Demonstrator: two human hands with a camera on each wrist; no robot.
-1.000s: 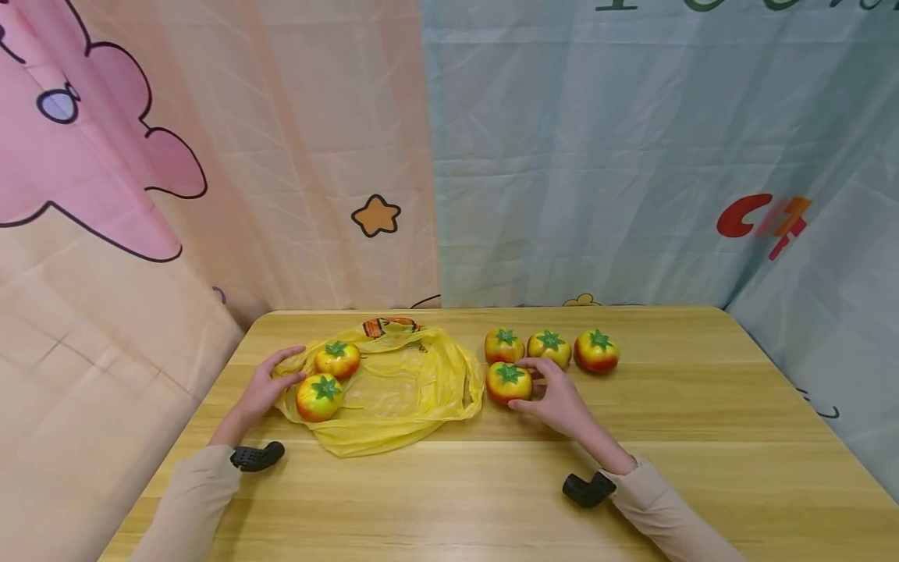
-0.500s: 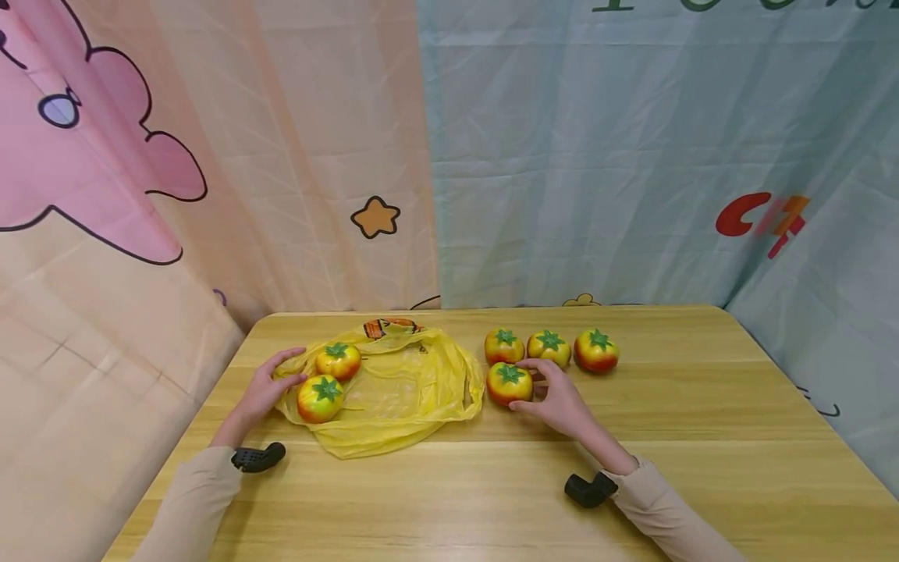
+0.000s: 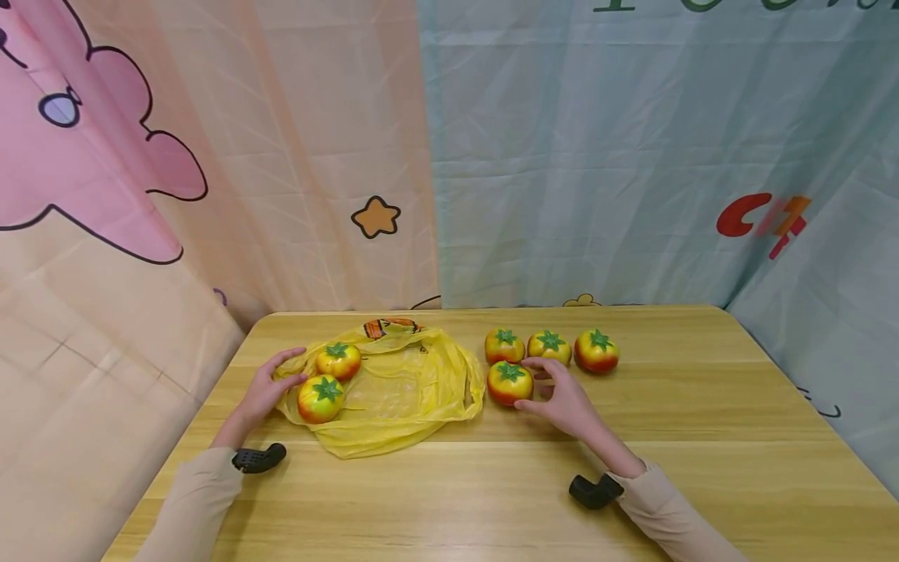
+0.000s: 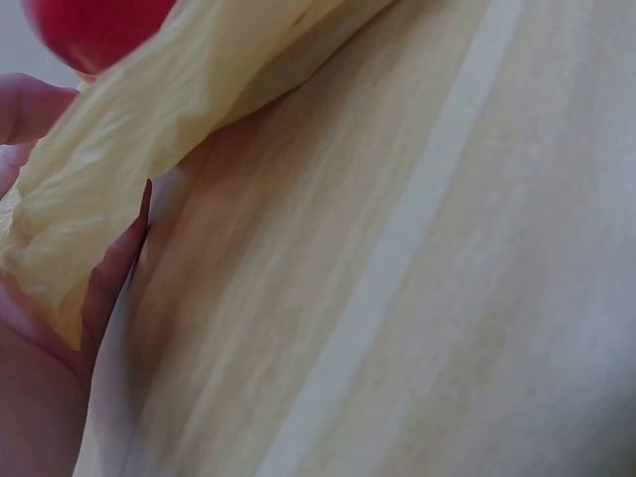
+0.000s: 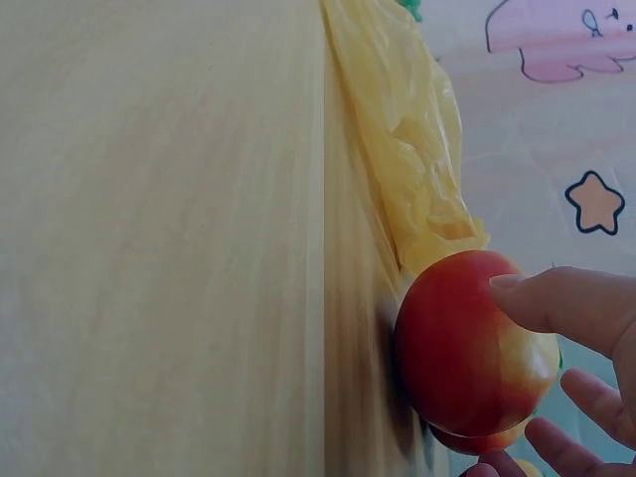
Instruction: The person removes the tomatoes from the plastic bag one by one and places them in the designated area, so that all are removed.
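Note:
On the left of the table lies a crumpled yellow plastic bag (image 3: 393, 390), with two red-yellow tomatoes on its left part: a rear tomato (image 3: 339, 361) and a nearer tomato (image 3: 320, 399). My left hand (image 3: 265, 386) is beside them at the bag's left edge, thumb and index finger spread. Bag film (image 4: 99, 189) drapes across that hand in the left wrist view. My right hand (image 3: 564, 402) is at the right side of another tomato (image 3: 509, 383) resting on the table. In the right wrist view its thumb overlaps this tomato (image 5: 467, 348), while the other fingers appear loosely bent and apart from it.
Behind the right hand stand three more tomatoes in a row: a left one (image 3: 504, 346), a middle one (image 3: 549, 348) and a right one (image 3: 597, 350). A printed curtain (image 3: 562, 195) hangs behind the wooden table (image 3: 449, 499).
The right hand has shifted slightly right, its thumb tip nearer the tomato's edge. That tomato stays practically in place. The left hand and bag look nearly unchanged.

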